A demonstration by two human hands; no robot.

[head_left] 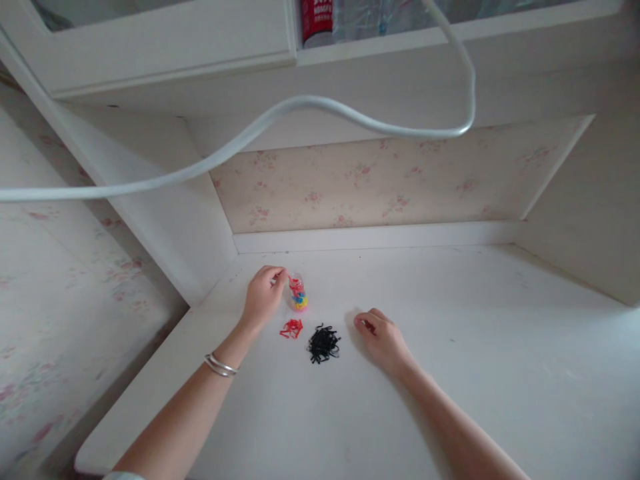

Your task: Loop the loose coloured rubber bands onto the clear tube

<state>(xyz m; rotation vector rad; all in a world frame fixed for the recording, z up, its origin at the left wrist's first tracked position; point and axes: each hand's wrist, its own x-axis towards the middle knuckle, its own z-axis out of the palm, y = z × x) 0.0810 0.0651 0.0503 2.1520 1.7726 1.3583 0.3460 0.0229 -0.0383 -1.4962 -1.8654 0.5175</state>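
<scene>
My left hand (pixel 266 293) pinches a red rubber band (pixel 289 275) at the mouth of a small clear jar (pixel 299 306). Layers of red, blue, yellow and pink bands show through the jar, which stands upright on the white table (pixel 425 387). Just in front of the jar lies a small loose pile of red rubber bands (pixel 291 329). A larger heap of black rubber bands (pixel 323 343) is beside it, between my hands. To the right of that heap, my right hand (pixel 383 339) rests on the tabletop with curled fingers; I see nothing in them.
A thick white cable (pixel 310 101) hangs across the upper view, in front of the shelf. Above the table is a white cabinet (pixel 175 40) holding a red container (pixel 317 20) and clear plastic-wrapped items. White side panels and a flowered back wall (pixel 370 183) enclose the table.
</scene>
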